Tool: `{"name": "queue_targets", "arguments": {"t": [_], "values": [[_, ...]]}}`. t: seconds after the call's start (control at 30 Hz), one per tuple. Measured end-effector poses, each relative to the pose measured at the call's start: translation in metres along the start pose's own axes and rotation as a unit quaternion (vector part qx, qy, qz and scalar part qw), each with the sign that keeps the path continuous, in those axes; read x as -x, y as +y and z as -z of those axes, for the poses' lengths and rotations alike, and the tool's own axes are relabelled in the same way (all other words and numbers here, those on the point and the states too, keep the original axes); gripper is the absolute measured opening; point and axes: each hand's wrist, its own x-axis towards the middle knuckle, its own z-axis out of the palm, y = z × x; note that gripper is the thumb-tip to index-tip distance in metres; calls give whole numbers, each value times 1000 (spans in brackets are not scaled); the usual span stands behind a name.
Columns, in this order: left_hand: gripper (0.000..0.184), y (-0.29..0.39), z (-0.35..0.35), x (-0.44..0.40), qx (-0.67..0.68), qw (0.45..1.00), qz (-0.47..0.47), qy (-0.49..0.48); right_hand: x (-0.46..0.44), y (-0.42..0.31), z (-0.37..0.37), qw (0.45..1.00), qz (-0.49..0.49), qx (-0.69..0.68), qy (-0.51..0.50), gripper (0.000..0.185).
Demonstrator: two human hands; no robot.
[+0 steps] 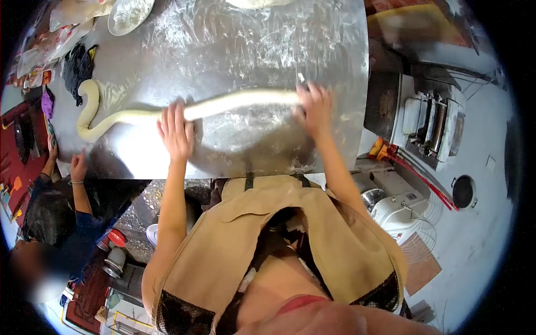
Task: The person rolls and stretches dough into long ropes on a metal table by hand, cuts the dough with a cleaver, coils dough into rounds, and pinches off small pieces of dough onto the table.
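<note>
A long pale rope of dough (240, 100) lies across the metal table, its left end bent into a hook shape. My left hand (177, 134) rests on the rope left of its middle, fingers stretched out flat over it. At the rope's right end, my right hand (316, 110) lies on the dough with fingers extended and thumb apart, slightly blurred. The dough directly under both palms is hidden.
Flour streaks the metal table (262, 56). A bowl of white flour (130, 15), a black plastic bag (80, 70) and part of a pale dough piece (259, 3) lie on it. Another person (56, 223) is at the left; a white mixer (399, 215) stands right.
</note>
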Motion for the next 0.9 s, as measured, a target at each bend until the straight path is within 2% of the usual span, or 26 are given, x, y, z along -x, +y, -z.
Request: {"name": "queue_targets", "arguments": {"t": [0.03,0.1,0.13,0.17,0.2,0.27,0.3,0.33,0.37,0.43,0.47,0.5,0.53,0.57,0.63,0.7,0.77,0.8,0.87,0.9], "values": [[56,-1,0,24,-7,1000,4,5,14,-6,12,1000,7,-6,2,47],[62,-23,6,19,-147,984,-39,-88,10,0,16,1000,17,-11,-1,46],[61,-29,6,-4,-104,990,-71,-67,-7,7,15,997,28,-14,-69,42],[50,-21,20,-41,-37,993,-83,-69,-26,15,11,990,39,-16,-132,38],[46,-21,13,-63,-17,995,-80,-55,-46,27,7,983,119,-27,-139,28],[42,-14,1,-89,15,993,-95,-64,-63,66,8,989,62,-34,-127,26],[43,0,-4,-95,30,990,-113,-81,-96,66,37,955,-110,-21,-275,24],[46,21,-9,-93,43,987,-125,-91,-102,90,52,976,55,148,-148,24],[50,44,-13,-93,57,984,-138,-99,-109,105,59,978,-13,137,-155,32],[55,78,-2,-97,85,990,-105,-47,-130,68,66,965,-106,189,-148,47],[58,78,-7,-98,73,994,-61,-49,-137,38,48,989,-68,78,-101,53],[58,73,-8,-106,75,994,-60,-48,-145,-4,23,998,-29,-34,-54,59],[58,66,-8,-119,34,999,-20,-33,-164,-67,13,986,-42,-121,-105,61],[57,58,-11,-127,-8,1000,20,-20,-175,-110,-16,994,6,-60,-94,60],[58,43,-14,-126,2,1000,23,-16,-162,-148,-86,996,55,-1,-69,59],[57,37,4,-83,29,997,1,-77,-125,-156,-48,991,-38,-67,-113,59],[57,22,11,-3,28,995,-14,-91,-30,-143,-37,993,-37,18,-114,62],[57,9,18,1,33,995,-16,-91,-31,-138,-33,992,-39,23,-114,62],[59,-15,31,8,-57,973,-74,-210,-26,-133,-27,987,-64,78,-123,65],[61,-27,23,-23,-13,987,-86,-136,-51,-123,-34,983,-73,115,-121,66]]}}
